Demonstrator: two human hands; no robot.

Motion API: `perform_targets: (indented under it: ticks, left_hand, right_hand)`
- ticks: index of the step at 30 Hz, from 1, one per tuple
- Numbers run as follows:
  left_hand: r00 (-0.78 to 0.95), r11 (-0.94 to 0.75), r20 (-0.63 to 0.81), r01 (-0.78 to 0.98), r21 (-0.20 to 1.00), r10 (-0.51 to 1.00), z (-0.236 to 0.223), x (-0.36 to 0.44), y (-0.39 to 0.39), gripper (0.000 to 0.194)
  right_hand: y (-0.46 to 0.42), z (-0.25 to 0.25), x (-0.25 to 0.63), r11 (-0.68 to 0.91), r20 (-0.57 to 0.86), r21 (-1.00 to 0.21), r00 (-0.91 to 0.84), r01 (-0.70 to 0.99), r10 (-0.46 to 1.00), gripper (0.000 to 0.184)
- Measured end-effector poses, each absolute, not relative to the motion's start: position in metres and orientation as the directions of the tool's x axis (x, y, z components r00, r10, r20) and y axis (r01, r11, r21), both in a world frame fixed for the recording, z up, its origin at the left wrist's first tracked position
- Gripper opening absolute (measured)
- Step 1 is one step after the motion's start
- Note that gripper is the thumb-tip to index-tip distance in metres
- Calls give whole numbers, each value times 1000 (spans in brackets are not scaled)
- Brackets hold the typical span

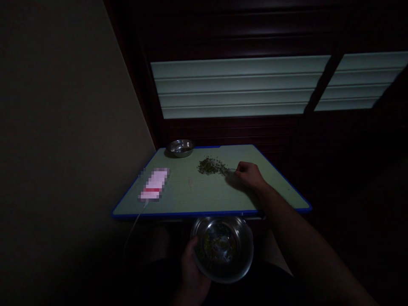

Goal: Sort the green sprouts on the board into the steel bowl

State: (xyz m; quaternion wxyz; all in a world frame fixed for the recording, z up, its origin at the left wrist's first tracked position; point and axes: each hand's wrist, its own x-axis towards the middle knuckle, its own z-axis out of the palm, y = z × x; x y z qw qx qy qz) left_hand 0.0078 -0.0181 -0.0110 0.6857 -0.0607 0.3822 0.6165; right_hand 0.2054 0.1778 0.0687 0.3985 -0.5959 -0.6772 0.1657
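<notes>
On the table lies a loose pile of small green and whitish grains or bits [208,165]. My right hand [250,174] is closed beside the pile's right side, its fingers pinched on a thin, pale utensil [231,170] that reaches to the edge of the grains. Dim light hides the utensil's exact kind. Below the table's front edge, my left hand [194,267] grips a shiny metal bowl [245,263] by its left side, thumb at the rim. Some greenish bits show inside that bowl, mixed with reflections.
A smaller metal bowl [181,148] with something dark in it stands at the table's back left corner. A lit phone [155,183], blurred out, lies on the left with a cable [135,223] hanging over the front edge. The pale green table [191,199] has a blue rim.
</notes>
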Motion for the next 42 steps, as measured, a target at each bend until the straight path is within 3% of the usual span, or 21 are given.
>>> perform_targets:
  ticks: [7, 18, 28, 42]
  left_hand:
    - [-35, 228, -584, -900, 371, 811, -12, 7, -17, 22]
    - [-40, 240, -579, -885, 398, 814, -7, 8, -17, 24]
    - [-8, 242, -582, -905, 350, 813, -14, 7, -17, 23]
    - [10, 235, -567, -916, 326, 824, -12, 7, -17, 22]
  right_hand:
    - [175, 72, 202, 243, 315, -740, 3, 627, 949, 6]
    - [178, 66, 204, 265, 366, -692, 9, 671, 931, 11]
    - [178, 69, 198, 215, 283, -742, 6, 635, 959, 10]
    - [182, 74, 183, 112, 164, -695, 5, 710, 986, 4]
